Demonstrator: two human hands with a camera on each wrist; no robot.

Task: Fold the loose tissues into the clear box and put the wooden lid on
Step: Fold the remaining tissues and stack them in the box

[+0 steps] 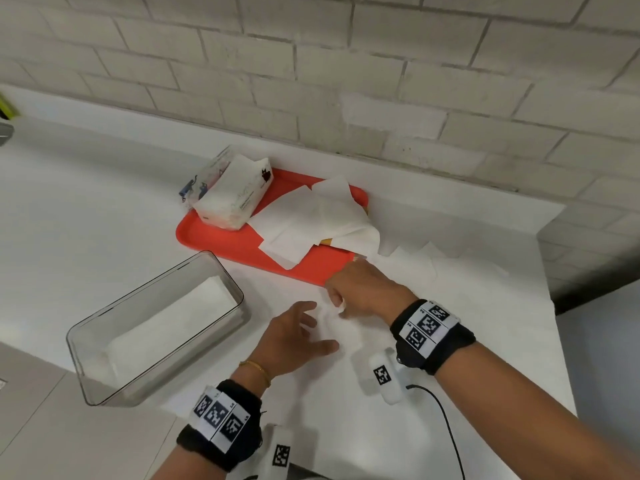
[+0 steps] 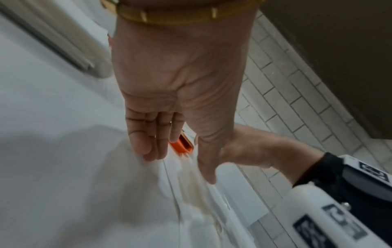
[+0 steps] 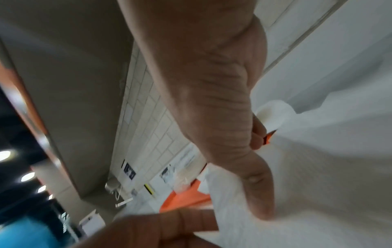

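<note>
Tray [image 1: 242, 247], orange, serves as our landmark on the white counter [image 1: 86, 209]. Loose tissues [image 1: 311, 216] lie across its right half; a torn tissue pack [image 1: 232, 195] sits at its far-left corner. The clear box [image 1: 221, 271] stands just left of its near edge, 1 folded tissue inside. Near its front-right corner, our right hand [image 1: 363, 292] pinches a tissue [image 1: 346, 327] on the counter, fingers curled. Our left hand [image 1: 294, 337] presses that tissue with relaxed, spread fingers.

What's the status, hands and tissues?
Left hand open, fingers flat on a white tissue on the counter; right hand pinching its edge. Clear plastic box holds folded tissue. Wooden lid not seen.
</note>
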